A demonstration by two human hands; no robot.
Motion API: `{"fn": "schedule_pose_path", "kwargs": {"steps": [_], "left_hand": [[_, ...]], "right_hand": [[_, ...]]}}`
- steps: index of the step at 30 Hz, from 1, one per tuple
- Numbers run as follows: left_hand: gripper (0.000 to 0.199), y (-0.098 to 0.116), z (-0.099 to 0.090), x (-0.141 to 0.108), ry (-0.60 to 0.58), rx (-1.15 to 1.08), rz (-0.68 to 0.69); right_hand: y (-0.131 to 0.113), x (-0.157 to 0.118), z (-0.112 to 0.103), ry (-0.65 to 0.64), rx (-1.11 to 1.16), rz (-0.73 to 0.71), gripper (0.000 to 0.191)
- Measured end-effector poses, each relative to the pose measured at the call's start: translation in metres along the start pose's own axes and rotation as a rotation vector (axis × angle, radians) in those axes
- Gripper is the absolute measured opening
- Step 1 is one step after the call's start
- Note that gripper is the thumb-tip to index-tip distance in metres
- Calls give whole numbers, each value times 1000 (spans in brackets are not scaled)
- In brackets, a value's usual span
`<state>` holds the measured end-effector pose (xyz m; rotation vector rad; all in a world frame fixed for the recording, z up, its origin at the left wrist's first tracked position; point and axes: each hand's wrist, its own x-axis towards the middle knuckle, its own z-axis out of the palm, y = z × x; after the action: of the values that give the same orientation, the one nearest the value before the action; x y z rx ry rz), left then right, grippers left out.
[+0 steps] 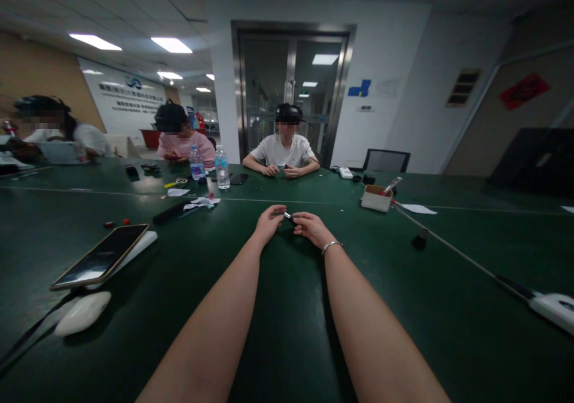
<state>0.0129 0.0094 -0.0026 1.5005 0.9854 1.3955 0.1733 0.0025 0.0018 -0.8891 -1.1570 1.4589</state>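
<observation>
Both hands are stretched out over the green table [287, 331], close together in the middle of the view. Between them is a small black object with a silver end [289, 218], too small to name. My right hand [313, 229], with a bracelet [332, 247] at its wrist, pinches the dark part between thumb and fingers. At the silver end, the fingers of my left hand [269, 223] are closed in a pinch. The fingertips partly cover the object.
Left lie a phone [105, 255], a white mouse-shaped item [84, 314] and crumpled paper [201, 202]. Water bottles [222, 168] stand farther back. Right are a small box [376, 199], a cable [448, 246] and a power strip [553, 308]. A person [287, 152] sits opposite; others sit left.
</observation>
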Motion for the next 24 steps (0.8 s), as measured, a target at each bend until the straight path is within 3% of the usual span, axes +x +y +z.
{"fn": "schedule_pose_path", "kwargs": {"steps": [4,10,20,24], "left_hand": [[24,-1,-1,-1,-31,47,33],[21,-10,-2,4,50,104,20],[42,-8,-2,3,81,310,-47],[36,-7,0,2,79,290,-49]], "right_hand": [[0,-1,0,-2,-32,0,18],[0,0,1,-9,-76,4,18],[-1,-2,0,-71,-107,-5,20],[-1,-2,1,-67,-96,-4,20]]}}
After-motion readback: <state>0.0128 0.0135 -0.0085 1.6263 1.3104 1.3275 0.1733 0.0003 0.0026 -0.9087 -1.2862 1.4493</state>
